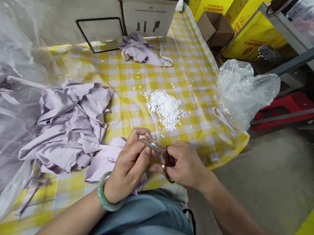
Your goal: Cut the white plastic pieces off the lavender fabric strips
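Observation:
My right hand [184,164] grips a pair of scissors [158,149] by the handles, with the blades apart and pointing left at my left hand. A pale lilac cloth piece [107,159] runs under my left hand [132,159], whose thumb and fingers pinch its edge; the fingers hide most of that edge. By the blades a tiny white piece [153,144] shows. Just beyond my hands lies a heap of small white tags [165,109]. On the left is a crumpled pile of lilac cloth pieces [72,125].
A large cardboard carton [99,15] stands at the back, with another lilac cloth piece [140,49] before it. A clear plastic bag [243,91] sits at the table's right edge, beside a metal rack [300,60]. More plastic [14,23] covers the left side. The tablecloth [182,69] is yellow-checked.

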